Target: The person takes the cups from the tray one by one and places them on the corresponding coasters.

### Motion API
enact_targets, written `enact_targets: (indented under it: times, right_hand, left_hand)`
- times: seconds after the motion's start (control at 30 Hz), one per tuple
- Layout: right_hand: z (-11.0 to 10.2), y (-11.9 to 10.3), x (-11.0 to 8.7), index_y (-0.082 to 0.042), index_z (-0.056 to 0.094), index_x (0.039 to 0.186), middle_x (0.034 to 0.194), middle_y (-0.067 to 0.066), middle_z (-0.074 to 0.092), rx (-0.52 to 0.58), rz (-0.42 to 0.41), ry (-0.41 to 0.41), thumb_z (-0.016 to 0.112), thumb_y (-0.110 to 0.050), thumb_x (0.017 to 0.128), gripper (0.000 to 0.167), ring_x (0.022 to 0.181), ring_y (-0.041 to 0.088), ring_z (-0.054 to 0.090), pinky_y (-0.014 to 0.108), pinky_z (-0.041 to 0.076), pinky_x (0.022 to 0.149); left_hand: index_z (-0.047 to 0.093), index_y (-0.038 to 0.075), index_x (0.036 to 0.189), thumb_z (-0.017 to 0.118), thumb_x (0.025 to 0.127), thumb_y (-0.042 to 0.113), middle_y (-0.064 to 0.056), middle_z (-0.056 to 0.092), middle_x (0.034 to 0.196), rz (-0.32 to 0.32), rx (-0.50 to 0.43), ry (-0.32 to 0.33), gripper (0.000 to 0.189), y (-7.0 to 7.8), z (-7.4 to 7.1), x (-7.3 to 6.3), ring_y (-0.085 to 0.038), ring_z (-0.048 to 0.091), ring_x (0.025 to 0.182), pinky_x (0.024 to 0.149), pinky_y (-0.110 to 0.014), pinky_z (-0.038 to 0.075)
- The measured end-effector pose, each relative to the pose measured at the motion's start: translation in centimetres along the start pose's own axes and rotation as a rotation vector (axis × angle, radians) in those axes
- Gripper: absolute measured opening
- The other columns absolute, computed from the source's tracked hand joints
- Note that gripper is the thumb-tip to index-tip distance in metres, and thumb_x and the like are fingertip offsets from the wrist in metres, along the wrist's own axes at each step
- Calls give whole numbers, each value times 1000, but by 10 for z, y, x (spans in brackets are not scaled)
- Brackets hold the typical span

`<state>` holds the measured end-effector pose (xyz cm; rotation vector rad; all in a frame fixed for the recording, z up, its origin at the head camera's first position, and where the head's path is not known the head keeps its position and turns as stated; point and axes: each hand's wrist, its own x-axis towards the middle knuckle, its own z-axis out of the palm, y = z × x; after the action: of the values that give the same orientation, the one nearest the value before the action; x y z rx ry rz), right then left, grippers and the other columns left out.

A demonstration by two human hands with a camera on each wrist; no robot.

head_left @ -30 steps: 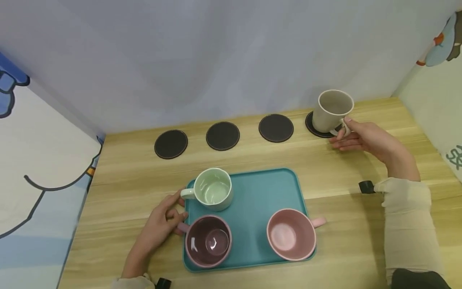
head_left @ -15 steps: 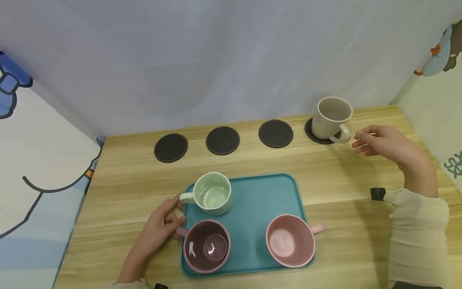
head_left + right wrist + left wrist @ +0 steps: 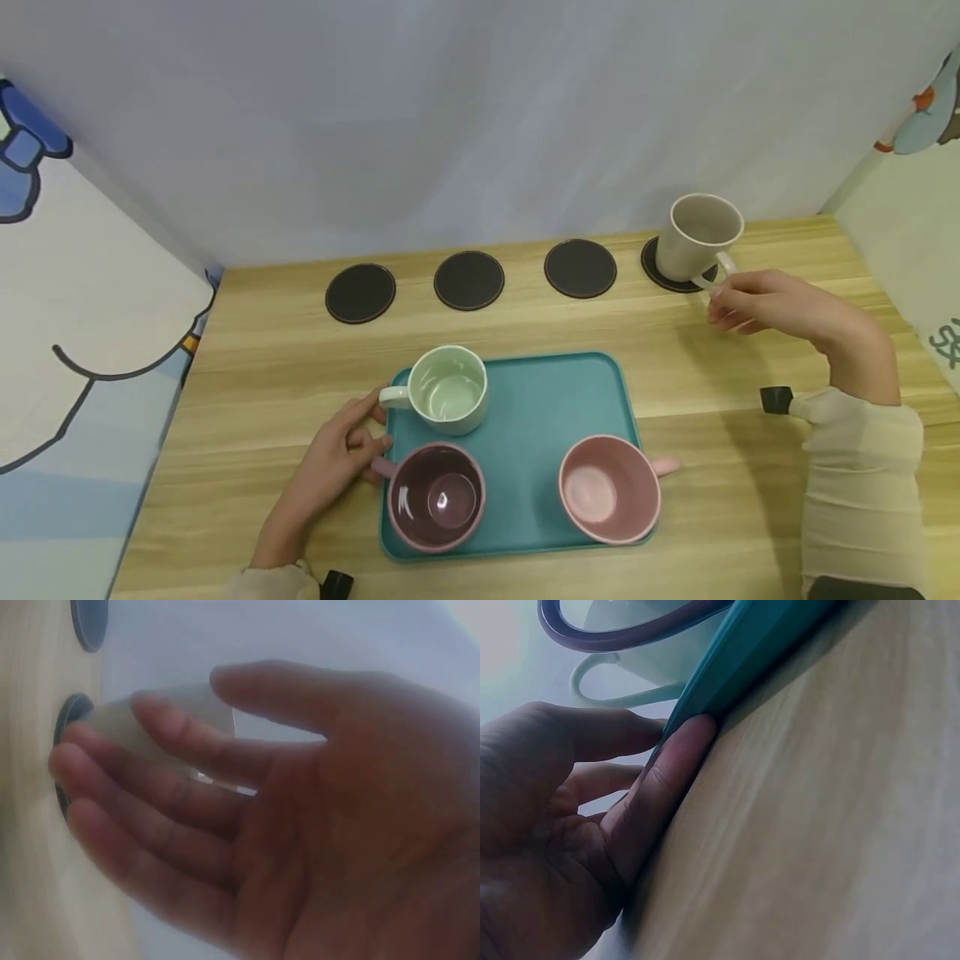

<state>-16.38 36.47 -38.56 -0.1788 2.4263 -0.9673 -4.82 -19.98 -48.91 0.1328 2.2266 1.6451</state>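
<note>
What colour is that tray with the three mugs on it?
The tray is teal; the head view shows it best.

Beige mug (image 3: 681,252), teal tray (image 3: 536,421)

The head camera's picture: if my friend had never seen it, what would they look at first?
Probably the bright teal tray in the lower middle, with its green mug, purple mug and pink mug. Next, perhaps the row of four black coasters behind it, where a beige mug stands on the rightmost one, near the right hand.
</note>
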Motion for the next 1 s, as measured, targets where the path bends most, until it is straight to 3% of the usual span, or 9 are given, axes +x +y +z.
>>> enact_targets:
  times: [0.27,0.43,0.7,0.87,1.0]
  right_hand:
    - [20,-5,4,-3,67,122,117,12,70,48,-134,-175,49,-26,112,31,106,16,69,28,63,94]
    - [36,-11,5,-10,69,121,119,9,72,32,-195,-273,49,-29,112,28,110,17,70,27,62,97]
    - [56,-13,-9,-9,66,125,121,16,70,99,-400,-454,45,-13,112,24,112,23,69,28,61,98]
    - [66,-10,-12,-6,65,126,122,17,69,158,-472,-515,44,-6,111,26,114,22,67,25,60,99]
    - [76,-7,-17,-10,66,127,123,13,69,153,-470,-541,46,-7,110,26,114,19,65,20,56,100]
  left_hand:
    - [33,4,162,65,98,-2,-25,46,128,17,-18,-7,73,2,-1,3,-4,61,66,54,-37,67]
    - [33,3,162,66,98,-3,-25,46,128,27,-26,2,73,1,1,3,-4,61,65,53,-36,66]
    - [34,7,163,65,98,0,-22,47,129,7,-24,1,72,-1,3,3,-4,62,67,55,-38,67]
    - [33,6,163,65,99,-1,-23,46,130,9,-19,11,72,-2,1,1,-5,63,67,55,-38,67]
    - [33,6,163,65,100,2,-24,46,131,0,-25,-2,71,-3,1,1,-5,63,68,56,-38,67]
